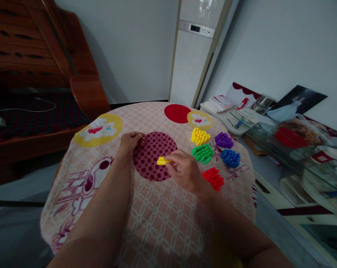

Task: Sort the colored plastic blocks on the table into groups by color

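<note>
Between the thumb and fingers of my right hand [185,169] is a small yellow plastic piece [162,160], held above a maroon checked circle [154,173] on the tablecloth. My left hand [132,142] rests at the circle's left edge, its fingers curled in and nothing visible in them. Beyond my right hand stand clusters of small plastic pieces sorted by colour: yellow [200,136], green [202,153], purple [224,140] and blue [230,158]. A red cluster [213,178] lies close beside my right wrist, which partly hides it.
The round table wears a patterned cloth [162,208]. On the right, a glass-topped cabinet [271,137] carries papers, a red bowl [291,137] and a photo [298,98]. A wooden bench [87,89] stands at left; a tall white appliance [194,56] stands behind.
</note>
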Available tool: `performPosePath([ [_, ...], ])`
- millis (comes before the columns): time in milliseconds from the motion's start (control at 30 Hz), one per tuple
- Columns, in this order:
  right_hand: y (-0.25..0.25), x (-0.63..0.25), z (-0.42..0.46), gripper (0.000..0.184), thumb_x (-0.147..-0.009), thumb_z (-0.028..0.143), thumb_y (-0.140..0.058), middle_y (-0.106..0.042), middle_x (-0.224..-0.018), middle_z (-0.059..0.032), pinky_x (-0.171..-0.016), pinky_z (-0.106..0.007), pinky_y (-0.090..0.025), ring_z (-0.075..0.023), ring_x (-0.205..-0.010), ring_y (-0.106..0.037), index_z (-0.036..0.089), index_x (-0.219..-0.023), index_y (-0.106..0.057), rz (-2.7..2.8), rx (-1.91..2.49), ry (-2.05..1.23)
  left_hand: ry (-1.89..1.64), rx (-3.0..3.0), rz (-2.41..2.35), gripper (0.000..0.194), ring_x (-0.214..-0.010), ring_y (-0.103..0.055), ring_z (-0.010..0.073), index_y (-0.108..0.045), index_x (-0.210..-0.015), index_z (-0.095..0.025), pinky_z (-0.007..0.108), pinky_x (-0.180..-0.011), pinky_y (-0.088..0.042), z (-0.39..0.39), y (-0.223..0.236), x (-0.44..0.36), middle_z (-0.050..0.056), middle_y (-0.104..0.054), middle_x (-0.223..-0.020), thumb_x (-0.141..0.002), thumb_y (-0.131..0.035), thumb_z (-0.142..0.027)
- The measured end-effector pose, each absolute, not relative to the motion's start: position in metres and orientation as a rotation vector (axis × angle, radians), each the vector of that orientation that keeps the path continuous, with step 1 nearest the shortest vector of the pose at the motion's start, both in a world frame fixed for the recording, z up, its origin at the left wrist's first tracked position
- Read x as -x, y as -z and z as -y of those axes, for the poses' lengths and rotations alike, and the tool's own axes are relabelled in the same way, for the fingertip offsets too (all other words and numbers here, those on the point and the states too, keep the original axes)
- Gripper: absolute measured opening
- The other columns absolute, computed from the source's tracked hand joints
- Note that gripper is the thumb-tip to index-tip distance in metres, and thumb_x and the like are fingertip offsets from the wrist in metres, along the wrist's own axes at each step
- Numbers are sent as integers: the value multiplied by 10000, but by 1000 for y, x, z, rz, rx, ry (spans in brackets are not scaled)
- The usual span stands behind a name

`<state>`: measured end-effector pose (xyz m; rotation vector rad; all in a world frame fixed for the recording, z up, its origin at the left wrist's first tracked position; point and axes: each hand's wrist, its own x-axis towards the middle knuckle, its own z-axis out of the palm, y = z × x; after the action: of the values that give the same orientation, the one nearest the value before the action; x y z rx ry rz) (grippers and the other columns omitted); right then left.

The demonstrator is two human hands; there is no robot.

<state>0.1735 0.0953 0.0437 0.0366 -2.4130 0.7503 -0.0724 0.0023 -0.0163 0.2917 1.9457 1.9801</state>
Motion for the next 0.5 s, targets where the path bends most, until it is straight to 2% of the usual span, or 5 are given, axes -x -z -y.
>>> performPosePath([
  [133,-74,-195,-174,132,-851,184,-588,-684,-820,-52,-742,-300,-491,-183,-778,-625,185,-864,-719,2278,221,-525,-1986,-306,-1946,123,-485,-563,97,-710,-717,-138,193,-518,-494,-3,16,72,24,-672,-609,-686,-591,-135],
  [300,-74,-207,-259,170,-797,156,-583,-720,-843,-102,-783,-327,-486,-219,-798,-642,142,-834,-749,2429,653,-162,-1994,-308,-1944,123,-487,-557,90,-712,-699,-141,185,-525,-494,-4,16,70,17,-666,-603,-685,-592,-115],
  [500,-58,-190,-286,255,-852,144,-546,-748,-1039,-147,-864,-293,-461,-227,-969,-672,124,-981,-765,2741,952,83,-1951,-295,-1973,101,-502,-565,94,-711,-715,-150,196,-550,-504,-4,16,73,8,-672,-620,-689,-615,-133],
])
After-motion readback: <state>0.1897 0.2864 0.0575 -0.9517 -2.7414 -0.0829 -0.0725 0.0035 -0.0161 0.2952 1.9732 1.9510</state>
